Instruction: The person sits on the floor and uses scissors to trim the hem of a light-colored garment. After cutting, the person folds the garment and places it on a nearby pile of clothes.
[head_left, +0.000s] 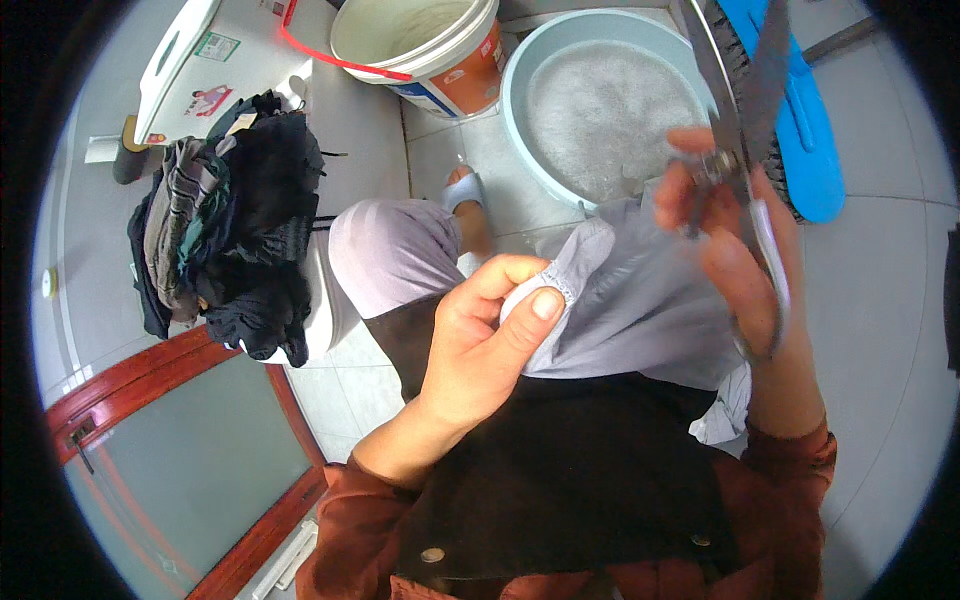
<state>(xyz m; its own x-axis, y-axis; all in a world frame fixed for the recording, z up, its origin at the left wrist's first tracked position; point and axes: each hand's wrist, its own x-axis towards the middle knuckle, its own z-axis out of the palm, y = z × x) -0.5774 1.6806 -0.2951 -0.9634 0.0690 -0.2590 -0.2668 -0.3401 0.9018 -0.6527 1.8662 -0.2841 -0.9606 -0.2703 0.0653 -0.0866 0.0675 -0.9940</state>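
Observation:
My left hand (480, 337) pinches a light grey fabric piece (589, 247) with a gathered seam between thumb and forefinger, above my lap. The cloth looks much like the light grey trousers (660, 330) on my legs, and I cannot tell whether the two are joined. To the right, my right hand (727, 247) holds a large pair of metal scissors (766, 90), blurred by motion. Their blades point away from me and are spread apart. One handle loop lies along the palm. The scissors are clear of the cloth.
Ahead, a light blue basin (525, 135) holds foamy water, beside a white plastic bucket (442, 67) with a red handle. Dark clothes (255, 225) are heaped at left, above a red-framed glass door (195, 465). A blue plastic brush (814, 150) lies at right.

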